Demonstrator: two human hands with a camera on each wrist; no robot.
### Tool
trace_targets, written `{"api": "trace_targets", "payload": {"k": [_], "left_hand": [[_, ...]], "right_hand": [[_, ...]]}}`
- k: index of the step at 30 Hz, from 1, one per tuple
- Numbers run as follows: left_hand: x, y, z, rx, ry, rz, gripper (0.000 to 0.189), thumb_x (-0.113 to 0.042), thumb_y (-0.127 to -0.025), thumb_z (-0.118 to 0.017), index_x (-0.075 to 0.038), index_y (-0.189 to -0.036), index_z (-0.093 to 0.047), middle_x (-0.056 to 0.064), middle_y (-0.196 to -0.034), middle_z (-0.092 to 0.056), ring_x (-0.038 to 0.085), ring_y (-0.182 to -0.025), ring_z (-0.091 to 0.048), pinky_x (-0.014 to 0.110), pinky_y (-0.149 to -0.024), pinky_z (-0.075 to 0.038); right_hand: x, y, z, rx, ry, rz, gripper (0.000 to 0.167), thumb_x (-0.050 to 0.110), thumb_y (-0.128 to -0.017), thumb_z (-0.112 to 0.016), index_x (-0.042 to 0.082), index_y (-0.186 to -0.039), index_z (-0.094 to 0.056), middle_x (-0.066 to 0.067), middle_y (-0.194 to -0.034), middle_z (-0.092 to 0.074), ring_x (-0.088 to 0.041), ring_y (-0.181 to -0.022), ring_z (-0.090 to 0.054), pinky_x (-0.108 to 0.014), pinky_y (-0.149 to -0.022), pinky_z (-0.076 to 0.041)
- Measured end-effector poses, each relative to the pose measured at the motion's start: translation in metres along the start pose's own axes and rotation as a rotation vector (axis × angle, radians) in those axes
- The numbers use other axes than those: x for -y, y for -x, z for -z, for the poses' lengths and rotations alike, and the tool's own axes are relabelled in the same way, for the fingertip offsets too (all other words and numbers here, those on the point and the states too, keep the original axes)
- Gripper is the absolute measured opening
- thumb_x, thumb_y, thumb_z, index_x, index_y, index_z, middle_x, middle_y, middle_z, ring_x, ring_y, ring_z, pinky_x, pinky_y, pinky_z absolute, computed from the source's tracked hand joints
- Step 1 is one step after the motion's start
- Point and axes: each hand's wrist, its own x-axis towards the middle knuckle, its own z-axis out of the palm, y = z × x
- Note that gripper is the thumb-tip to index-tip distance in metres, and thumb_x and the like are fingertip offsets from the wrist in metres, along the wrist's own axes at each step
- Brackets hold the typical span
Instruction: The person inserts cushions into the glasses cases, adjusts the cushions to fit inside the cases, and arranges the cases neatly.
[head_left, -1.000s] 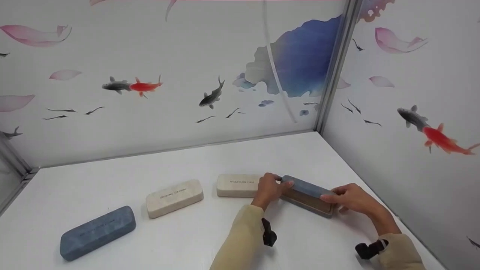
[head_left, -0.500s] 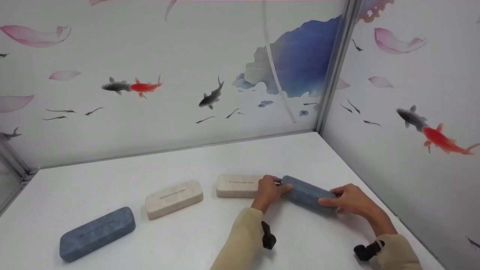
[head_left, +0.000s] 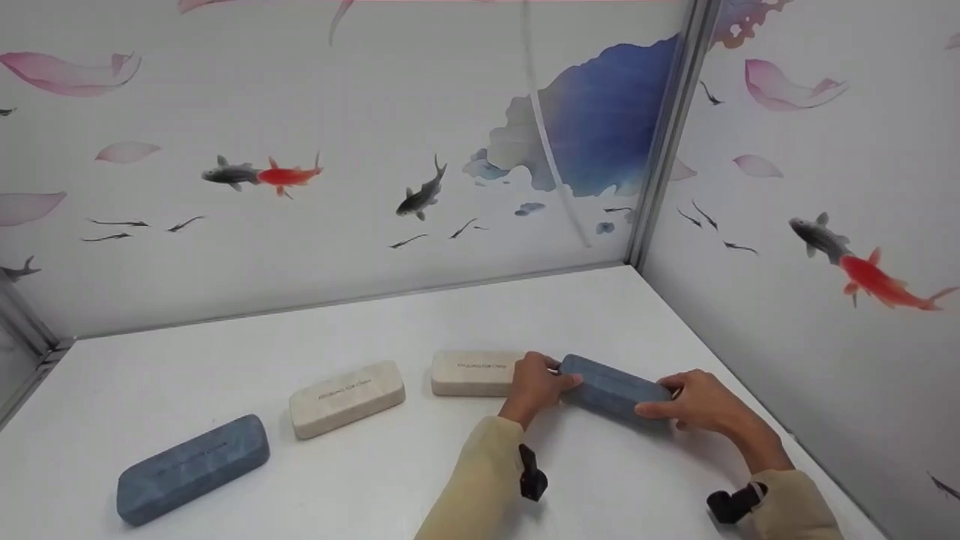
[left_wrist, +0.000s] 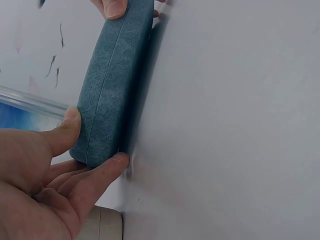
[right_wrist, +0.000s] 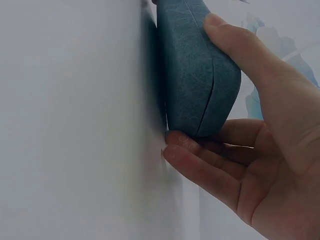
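A blue glasses case (head_left: 615,390) with its lid closed is held between both hands at the right of the table. At its left end, my left hand (head_left: 534,384) grips it, thumb on the lid and the other fingers around the end, as the left wrist view also shows. My right hand (head_left: 709,405) holds the right end, thumb on top and fingers beneath. The right wrist view shows a thin seam around this end of the case (right_wrist: 190,75). Just left of my left hand lies a cream glasses case (head_left: 472,373), partly covered by that hand.
Another cream glasses case (head_left: 347,400) lies left of centre on the white table (head_left: 360,487). Farther left and nearer is a second blue glasses case (head_left: 193,469). Printed wall panels (head_left: 360,97) stand behind and to the right.
The lid of the held blue case has come down: one second ago it stood open with its brown inside showing. Both hands keep nearly the same places at its ends.
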Motion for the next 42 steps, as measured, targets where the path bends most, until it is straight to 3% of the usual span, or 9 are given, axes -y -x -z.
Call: {"api": "trace_targets", "payload": {"k": [8,16,21,25,29,32,35,42], "left_hand": [[-0.003,0.002,-0.003,-0.03,-0.043,0.033,0.045,-0.023,-0.083,-0.083,0.008,-0.114,-0.07,0.016,-0.11,-0.073,0.015,-0.087,-0.062,0.031,-0.081,-0.055],[-0.005,0.009,-0.01,-0.087,-0.049,-0.011,0.039,-0.015,-0.082,-0.083,0.009,-0.11,-0.071,0.015,-0.105,-0.075,0.015,-0.089,-0.066,0.032,-0.08,-0.057],[-0.002,0.012,-0.011,-0.104,-0.019,-0.062,0.025,-0.009,-0.081,-0.082,0.008,-0.098,-0.076,0.012,-0.087,-0.076,0.008,-0.07,-0.056,0.023,-0.063,-0.05],[0.002,0.013,-0.012,-0.1,-0.002,-0.076,0.02,-0.008,-0.081,-0.082,0.005,-0.096,-0.077,0.009,-0.082,-0.076,0.007,-0.065,-0.051,0.02,-0.058,-0.044],[0.003,0.015,-0.011,-0.098,-0.01,-0.071,0.024,-0.008,-0.082,-0.081,0.004,-0.102,-0.076,0.01,-0.09,-0.076,0.01,-0.073,-0.059,0.025,-0.065,-0.05],[0.003,0.016,-0.007,-0.09,-0.015,-0.05,0.033,-0.008,-0.083,-0.08,0.005,-0.113,-0.073,0.015,-0.106,-0.075,0.019,-0.094,-0.069,0.032,-0.081,-0.058],[0.003,0.017,-0.002,-0.082,-0.013,-0.043,0.039,-0.009,-0.086,-0.077,0.006,-0.122,-0.068,0.018,-0.118,-0.072,0.029,-0.113,-0.068,0.039,-0.095,-0.056],[0.008,0.028,0.016,-0.074,0.008,-0.118,0.039,-0.014,-0.091,-0.074,0.004,-0.124,-0.067,0.019,-0.125,-0.069,0.03,-0.112,-0.07,0.037,-0.09,-0.059]], "right_hand": [[0.003,0.001,0.0,0.007,0.018,0.014,0.094,0.052,-0.078,-0.082,-0.012,-0.138,-0.05,-0.019,-0.109,-0.067,-0.017,-0.073,-0.068,-0.03,-0.065,-0.055],[0.008,0.003,0.001,0.01,0.072,0.044,0.093,0.051,-0.077,-0.083,-0.014,-0.136,-0.051,-0.019,-0.11,-0.066,-0.016,-0.072,-0.065,-0.031,-0.063,-0.054],[0.014,0.003,0.001,0.001,0.168,0.061,0.089,0.052,-0.075,-0.084,-0.012,-0.131,-0.057,-0.018,-0.113,-0.067,-0.019,-0.085,-0.063,-0.035,-0.072,-0.053],[0.02,0.004,0.0,0.001,0.227,0.049,0.089,0.052,-0.073,-0.085,-0.012,-0.129,-0.059,-0.02,-0.116,-0.068,-0.025,-0.098,-0.061,-0.045,-0.085,-0.053],[0.028,0.007,0.0,0.013,0.259,0.019,0.094,0.054,-0.072,-0.085,-0.013,-0.131,-0.056,-0.025,-0.123,-0.065,-0.031,-0.105,-0.062,-0.053,-0.092,-0.051],[0.033,0.009,0.001,0.024,0.292,0.003,0.097,0.056,-0.072,-0.084,-0.012,-0.134,-0.054,-0.028,-0.128,-0.062,-0.035,-0.11,-0.061,-0.057,-0.095,-0.05],[0.038,0.012,0.0,0.015,0.317,0.007,0.098,0.056,-0.073,-0.084,-0.01,-0.137,-0.052,-0.029,-0.131,-0.059,-0.038,-0.113,-0.059,-0.059,-0.095,-0.048],[0.057,0.015,-0.013,-0.045,0.324,0.156,0.091,0.05,-0.076,-0.084,-0.006,-0.14,-0.052,-0.032,-0.137,-0.051,-0.043,-0.119,-0.056,-0.061,-0.096,-0.048]]}}
